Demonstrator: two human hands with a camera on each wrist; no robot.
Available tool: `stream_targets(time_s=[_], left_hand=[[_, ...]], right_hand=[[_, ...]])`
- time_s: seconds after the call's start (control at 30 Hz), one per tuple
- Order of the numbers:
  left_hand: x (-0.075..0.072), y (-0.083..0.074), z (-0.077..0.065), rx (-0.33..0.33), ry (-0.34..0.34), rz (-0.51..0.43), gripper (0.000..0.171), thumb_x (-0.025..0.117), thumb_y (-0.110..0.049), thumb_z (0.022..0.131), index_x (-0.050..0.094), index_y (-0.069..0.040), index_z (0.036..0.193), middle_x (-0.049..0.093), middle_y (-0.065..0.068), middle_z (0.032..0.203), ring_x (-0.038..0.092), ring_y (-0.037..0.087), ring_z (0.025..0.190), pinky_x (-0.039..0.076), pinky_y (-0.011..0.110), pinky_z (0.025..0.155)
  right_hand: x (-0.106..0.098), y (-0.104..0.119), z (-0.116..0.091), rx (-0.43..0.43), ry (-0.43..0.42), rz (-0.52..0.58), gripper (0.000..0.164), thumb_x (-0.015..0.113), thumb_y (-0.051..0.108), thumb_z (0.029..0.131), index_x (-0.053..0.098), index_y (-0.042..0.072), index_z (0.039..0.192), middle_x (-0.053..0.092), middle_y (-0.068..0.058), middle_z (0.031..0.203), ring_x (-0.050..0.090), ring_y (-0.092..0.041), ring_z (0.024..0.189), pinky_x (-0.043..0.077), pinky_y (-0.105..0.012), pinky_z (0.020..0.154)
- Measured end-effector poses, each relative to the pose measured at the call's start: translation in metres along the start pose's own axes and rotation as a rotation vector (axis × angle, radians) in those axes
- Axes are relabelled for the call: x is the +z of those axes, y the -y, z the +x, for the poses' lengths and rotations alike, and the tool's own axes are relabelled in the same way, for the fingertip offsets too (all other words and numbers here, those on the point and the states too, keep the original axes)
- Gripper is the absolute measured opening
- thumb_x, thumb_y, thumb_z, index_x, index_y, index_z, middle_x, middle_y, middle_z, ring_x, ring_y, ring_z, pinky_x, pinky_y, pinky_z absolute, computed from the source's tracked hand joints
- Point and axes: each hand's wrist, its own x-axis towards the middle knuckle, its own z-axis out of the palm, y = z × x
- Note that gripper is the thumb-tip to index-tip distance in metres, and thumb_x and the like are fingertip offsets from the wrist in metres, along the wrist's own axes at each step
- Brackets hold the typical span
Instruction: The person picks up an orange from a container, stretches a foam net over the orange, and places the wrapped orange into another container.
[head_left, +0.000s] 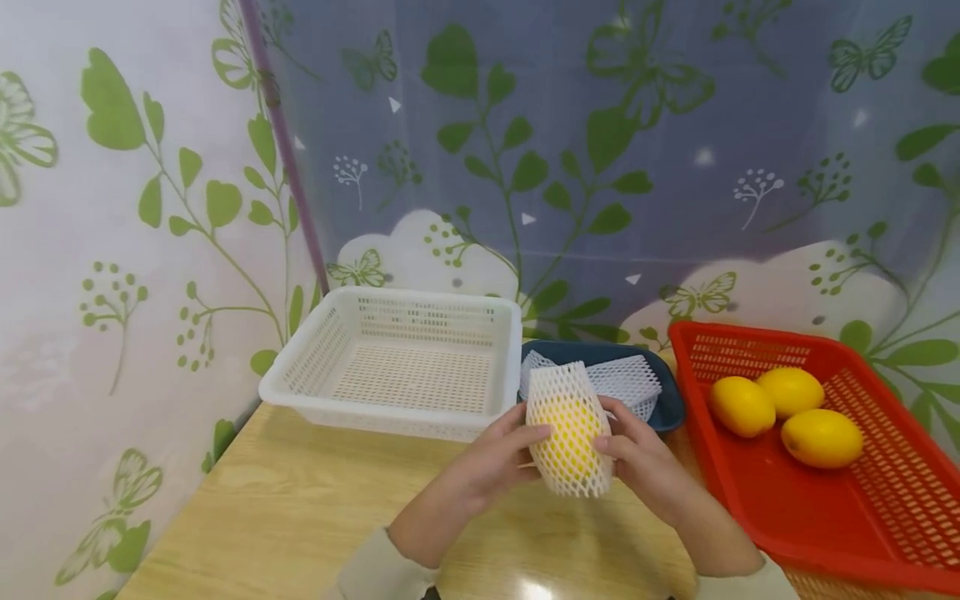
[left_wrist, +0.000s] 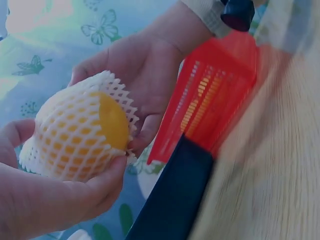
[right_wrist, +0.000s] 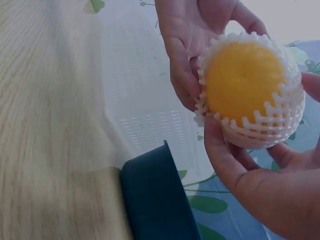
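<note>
A yellow lemon (right_wrist: 245, 77) sits inside a white foam net sleeve (head_left: 570, 387), held up between both hands over the table's near side. My left hand (head_left: 491, 458) grips the sleeved lemon from the left, thumb across its front. From the right, my right hand (head_left: 648, 462) holds it the same way. One end of the lemon shows bare at the sleeve's open rim in both wrist views, while the netting stretches over the rest. Behind the hands, more flat foam net sleeves (head_left: 626, 379) lie in a dark blue tray (head_left: 671, 408), partly hidden.
To the left stands a white perforated basket (head_left: 390, 417) with nothing in it. A red basket (head_left: 787, 508) at the right holds three lemons (head_left: 821, 439). The wooden table (head_left: 300, 500) meets a patterned curtain (head_left: 480, 167) at the back.
</note>
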Motion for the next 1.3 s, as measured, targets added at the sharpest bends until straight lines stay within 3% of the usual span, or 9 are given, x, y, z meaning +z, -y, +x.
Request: stream_targets(time_s=[0.23,0.33,0.47,0.77,1.07,1.3], left_hand=[[0.005,0.0,0.002,-0.065,0.032,-0.172,0.059,0.04,-0.02,0.09,0.031,-0.004,0.146,0.048,0.015,0.132,0.049,0.025,0.113,0.04,0.041,0.101],[0.005,0.003,0.003,-0.096,0.042,-0.254,0.063,0.035,-0.021,0.086,0.03,-0.004,0.146,0.043,0.013,0.138,0.043,0.025,0.119,0.035,0.04,0.1],[0.003,0.007,0.004,-0.111,0.051,-0.288,0.065,0.033,-0.022,0.085,0.029,-0.004,0.147,0.042,0.012,0.139,0.041,0.025,0.121,0.033,0.039,0.101],[0.0,0.008,0.004,-0.132,0.049,-0.268,0.062,0.034,-0.023,0.084,0.032,-0.002,0.143,0.046,0.011,0.131,0.043,0.023,0.116,0.036,0.036,0.096],[0.001,0.004,0.001,-0.153,0.011,-0.201,0.06,0.039,-0.024,0.085,0.036,0.0,0.141,0.048,0.012,0.129,0.046,0.024,0.113,0.037,0.037,0.098],[-0.001,0.001,-0.001,-0.137,0.052,-0.106,0.056,0.042,-0.024,0.09,0.037,-0.002,0.141,0.05,0.012,0.125,0.048,0.024,0.106,0.041,0.035,0.091]], right_hand=[[0.005,0.007,-0.003,0.046,-0.07,-0.134,0.066,0.064,0.024,0.094,0.027,0.004,0.145,0.044,-0.024,0.136,0.056,-0.027,0.107,0.05,-0.037,0.092],[0.011,0.008,-0.004,0.074,-0.106,-0.198,0.071,0.07,0.026,0.089,0.03,0.005,0.143,0.044,-0.024,0.138,0.056,-0.027,0.108,0.05,-0.04,0.092],[0.018,0.009,-0.006,0.097,-0.139,-0.239,0.071,0.073,0.025,0.087,0.032,0.004,0.141,0.046,-0.024,0.135,0.057,-0.028,0.106,0.051,-0.041,0.09],[0.02,0.008,-0.007,0.104,-0.142,-0.263,0.073,0.073,0.029,0.087,0.032,0.004,0.141,0.046,-0.024,0.134,0.058,-0.028,0.104,0.051,-0.042,0.089],[0.02,0.005,-0.011,0.136,-0.151,-0.206,0.07,0.069,0.029,0.09,0.03,0.007,0.143,0.043,-0.023,0.137,0.054,-0.03,0.111,0.05,-0.043,0.092],[0.019,0.005,-0.012,0.179,-0.153,-0.144,0.07,0.065,0.03,0.092,0.026,0.01,0.146,0.037,-0.024,0.143,0.047,-0.034,0.121,0.049,-0.046,0.096]])
